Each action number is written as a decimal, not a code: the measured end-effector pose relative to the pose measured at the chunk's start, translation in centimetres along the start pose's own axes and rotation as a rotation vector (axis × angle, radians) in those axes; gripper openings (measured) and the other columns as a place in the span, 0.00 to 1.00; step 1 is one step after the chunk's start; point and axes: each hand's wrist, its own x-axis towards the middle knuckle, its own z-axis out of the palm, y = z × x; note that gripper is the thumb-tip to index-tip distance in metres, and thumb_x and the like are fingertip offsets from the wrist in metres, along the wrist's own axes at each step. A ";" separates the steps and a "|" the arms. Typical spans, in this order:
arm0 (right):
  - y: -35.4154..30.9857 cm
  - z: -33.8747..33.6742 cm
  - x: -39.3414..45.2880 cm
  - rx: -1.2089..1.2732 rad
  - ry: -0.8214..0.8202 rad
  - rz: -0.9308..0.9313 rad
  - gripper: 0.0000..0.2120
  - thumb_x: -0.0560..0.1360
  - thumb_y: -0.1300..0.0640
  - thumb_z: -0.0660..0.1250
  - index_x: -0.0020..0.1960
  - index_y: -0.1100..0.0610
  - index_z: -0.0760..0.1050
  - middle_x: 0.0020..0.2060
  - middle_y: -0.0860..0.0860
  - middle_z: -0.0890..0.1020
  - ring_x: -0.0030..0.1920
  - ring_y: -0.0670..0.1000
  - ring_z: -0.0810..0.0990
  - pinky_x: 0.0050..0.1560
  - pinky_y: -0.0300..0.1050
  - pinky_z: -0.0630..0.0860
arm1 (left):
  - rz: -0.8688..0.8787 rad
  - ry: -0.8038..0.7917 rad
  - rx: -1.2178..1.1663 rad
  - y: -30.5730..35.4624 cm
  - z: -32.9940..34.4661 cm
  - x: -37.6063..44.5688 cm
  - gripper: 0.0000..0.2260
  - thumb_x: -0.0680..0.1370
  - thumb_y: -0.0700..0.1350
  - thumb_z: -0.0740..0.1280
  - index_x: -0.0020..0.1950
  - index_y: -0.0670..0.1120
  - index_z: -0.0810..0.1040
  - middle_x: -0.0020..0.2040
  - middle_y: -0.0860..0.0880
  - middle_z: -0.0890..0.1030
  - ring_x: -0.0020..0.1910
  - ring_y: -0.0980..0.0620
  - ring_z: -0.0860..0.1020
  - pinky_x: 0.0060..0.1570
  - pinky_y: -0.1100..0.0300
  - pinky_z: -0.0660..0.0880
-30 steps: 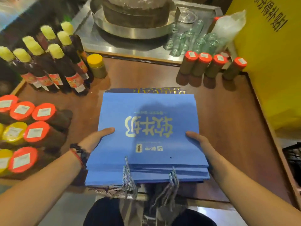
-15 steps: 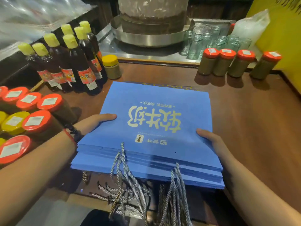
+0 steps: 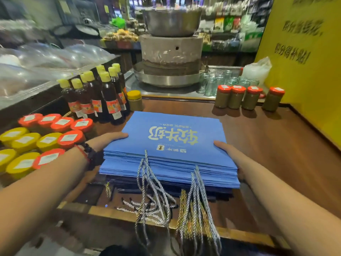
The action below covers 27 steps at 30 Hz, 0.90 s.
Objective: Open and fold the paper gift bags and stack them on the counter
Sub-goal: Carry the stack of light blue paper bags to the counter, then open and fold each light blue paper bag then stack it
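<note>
A thick stack of flat blue gift bags (image 3: 171, 145) sits near the front of the wooden counter (image 3: 267, 145), and both hands clasp it from the sides: the left hand (image 3: 106, 142) has its thumb laid over the top bag's left edge, and the right hand (image 3: 230, 156) wraps the right edge, its fingers tucked under and out of sight. Judging by the neat pile, the stacking looks well advanced or finished for these bags; the hands seem to be squaring or carrying the whole pile, and its near end looks raised off the counter. Darker bags appear to lie beneath. The layers are too thin and many to count. Silver and gold cord handles (image 3: 195, 209) hang over the counter's front edge in two bunches. Around the stack stand about seven dark bottles with yellow caps (image 3: 110, 95), four red-lidded jars (image 3: 249, 97) at the back right, one yellow-lidded jar (image 3: 135, 100), and a cluster of red- and yellow-lidded jars (image 3: 46, 141) at left.
</note>
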 end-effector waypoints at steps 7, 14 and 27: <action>-0.1 -1.1 -3.0 -0.177 0.099 -0.166 0.21 0.73 0.39 0.68 0.61 0.49 0.76 0.51 0.50 0.82 0.46 0.51 0.83 0.52 0.53 0.79 | 0.291 -0.026 0.188 0.5 0.4 -4.9 0.35 0.58 0.61 0.79 0.62 0.56 0.73 0.60 0.64 0.76 0.52 0.66 0.78 0.50 0.69 0.75; -0.1 -0.7 -5.9 -0.419 0.048 -0.372 0.40 0.68 0.41 0.74 0.76 0.48 0.64 0.73 0.44 0.67 0.70 0.48 0.69 0.67 0.47 0.66 | 0.438 0.160 0.740 -0.1 2.6 -6.9 0.39 0.71 0.48 0.75 0.77 0.47 0.60 0.74 0.52 0.66 0.62 0.57 0.69 0.63 0.63 0.63; -1.2 -8.0 -12.5 -0.728 0.551 -0.715 0.12 0.66 0.46 0.78 0.48 0.47 0.83 0.47 0.41 0.82 0.48 0.42 0.78 0.45 0.39 0.70 | 0.670 0.275 0.685 3.8 12.3 -9.7 0.25 0.70 0.60 0.71 0.63 0.51 0.77 0.63 0.56 0.75 0.52 0.58 0.78 0.48 0.65 0.75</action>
